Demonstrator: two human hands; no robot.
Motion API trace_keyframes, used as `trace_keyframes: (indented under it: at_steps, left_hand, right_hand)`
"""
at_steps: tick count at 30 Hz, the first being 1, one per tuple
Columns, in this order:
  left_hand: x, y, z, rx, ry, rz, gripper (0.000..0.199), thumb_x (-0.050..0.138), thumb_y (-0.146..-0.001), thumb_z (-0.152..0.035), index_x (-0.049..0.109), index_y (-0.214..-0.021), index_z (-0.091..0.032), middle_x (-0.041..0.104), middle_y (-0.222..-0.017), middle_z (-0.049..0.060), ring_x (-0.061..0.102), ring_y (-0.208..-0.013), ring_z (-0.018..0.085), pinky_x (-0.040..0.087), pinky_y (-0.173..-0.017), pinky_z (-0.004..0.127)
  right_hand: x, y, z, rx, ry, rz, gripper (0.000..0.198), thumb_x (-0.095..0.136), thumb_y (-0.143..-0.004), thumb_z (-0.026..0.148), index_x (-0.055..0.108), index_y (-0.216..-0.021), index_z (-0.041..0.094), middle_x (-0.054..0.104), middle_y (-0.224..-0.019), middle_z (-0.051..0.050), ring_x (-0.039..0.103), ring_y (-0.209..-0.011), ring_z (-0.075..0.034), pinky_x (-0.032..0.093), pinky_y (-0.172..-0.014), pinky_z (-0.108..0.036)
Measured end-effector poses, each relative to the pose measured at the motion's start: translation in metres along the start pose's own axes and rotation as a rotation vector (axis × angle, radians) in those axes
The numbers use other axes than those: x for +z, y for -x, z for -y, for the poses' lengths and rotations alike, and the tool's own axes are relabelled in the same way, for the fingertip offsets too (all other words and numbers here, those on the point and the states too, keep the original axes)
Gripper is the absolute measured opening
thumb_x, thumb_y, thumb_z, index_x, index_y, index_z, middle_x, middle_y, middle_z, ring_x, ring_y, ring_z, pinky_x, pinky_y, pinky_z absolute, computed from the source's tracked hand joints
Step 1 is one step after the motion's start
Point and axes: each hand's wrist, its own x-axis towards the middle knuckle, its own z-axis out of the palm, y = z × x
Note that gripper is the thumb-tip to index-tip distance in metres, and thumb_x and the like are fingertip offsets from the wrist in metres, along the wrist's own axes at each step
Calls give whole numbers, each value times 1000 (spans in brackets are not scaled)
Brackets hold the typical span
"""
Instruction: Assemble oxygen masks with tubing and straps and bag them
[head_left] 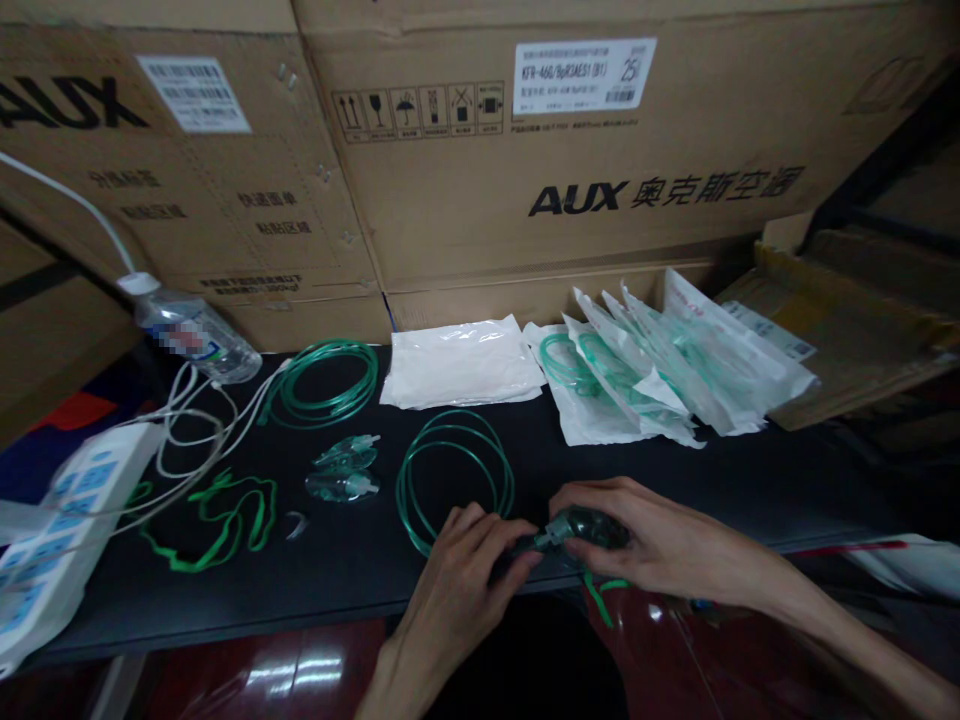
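Observation:
My right hand [637, 530] is closed round a clear green oxygen mask [592, 524] at the front edge of the dark table. Its pale connector [551, 535] points left, and a bright green strap [600, 600] dangles below. My left hand [469, 560] pinches the end of the green tubing [403, 490] right by that connector. Fingers partly cover the joint, so I cannot tell whether the tube is seated. The rest of this tubing lies in loose loops behind my left hand. Further left lie two more small green masks [343, 486] and another tubing coil [375, 375].
Several open white pouches with green tubing [615, 390] lean at the back right, beside a flat white packet stack [461, 365]. Left are a power strip [90, 500], white cables, a plastic bottle [199, 335] and a green strap [262, 520]. Large cartons [450, 220] stand behind.

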Motion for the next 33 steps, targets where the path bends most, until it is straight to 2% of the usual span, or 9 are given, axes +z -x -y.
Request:
trace_keyframes:
  at_steps: [5, 8, 12, 19, 22, 24, 27, 31, 33]
  left_hand:
    - [2, 2, 2, 24, -59, -32, 8, 56, -105, -22, 63, -109, -21, 72, -92, 1, 63, -82, 19, 43, -78, 35]
    - [4, 4, 5, 47, -71, -53, 12, 56, -105, -19, 63, -114, -21, 73, -94, 0, 64, -82, 18, 43, -81, 35]
    - [3, 6, 7, 87, -87, -73, 14, 55, -106, -21, 62, -118, -21, 74, -94, 1, 64, -81, 18, 44, -80, 34]
    - [-6, 3, 8, 144, -125, -73, 14, 52, -107, -25, 65, -111, -19, 73, -86, 1, 61, -75, 18, 44, -76, 34]
    - [-12, 1, 7, 160, -123, -16, 19, 48, -108, -26, 65, -108, -17, 70, -82, 1, 60, -72, 17, 45, -73, 33]
    - [-16, 0, 7, 161, -112, 26, 22, 46, -109, -26, 66, -106, -17, 69, -82, 1, 60, -71, 16, 46, -73, 32]
    - [-23, 0, 9, 116, -66, 116, 21, 46, -109, -25, 66, -107, -18, 69, -88, 2, 63, -78, 16, 48, -80, 32]
    - [-33, -1, 11, 7, 40, 326, 17, 49, -108, -24, 66, -107, -22, 70, -94, 0, 66, -88, 16, 46, -91, 34]
    - [-36, -3, 10, -10, 53, 366, 15, 51, -107, -24, 66, -104, -22, 71, -92, -1, 67, -88, 16, 46, -93, 34]
  right_hand:
    - [7, -9, -3, 80, -88, 34, 21, 64, -91, 29, 76, -107, 22, 76, -92, -2, 66, -84, -20, 49, -74, -27]
    - [6, -14, 2, 145, -171, 108, 21, 63, -92, 31, 77, -102, 21, 73, -87, -1, 62, -78, -18, 46, -70, -25]
    - [11, -18, 1, 201, -239, 157, 27, 60, -94, 39, 77, -102, 18, 63, -71, 2, 52, -61, -13, 38, -55, -23]
    - [24, -17, 8, 265, -305, 121, 36, 58, -95, 45, 76, -102, 15, 56, -66, 4, 44, -54, -11, 32, -47, -22]
    - [27, -13, 15, 182, -225, 61, 27, 59, -96, 37, 77, -101, 17, 67, -76, 1, 53, -61, -13, 39, -56, -23]
    - [29, -10, 17, 84, -127, -16, 22, 60, -97, 32, 77, -107, 20, 76, -93, -2, 65, -80, -18, 48, -73, -26]
    - [34, -6, 18, -16, -24, -82, 22, 62, -99, 30, 73, -116, 22, 77, -109, -6, 70, -100, -23, 51, -91, -32]
    - [41, -3, 19, -121, 46, -81, 17, 60, -99, 22, 73, -110, 21, 77, -103, -6, 74, -91, -21, 55, -85, -30]
    - [43, -3, 18, -138, 46, -93, 17, 60, -98, 21, 73, -108, 21, 77, -100, -6, 74, -87, -20, 56, -82, -29]
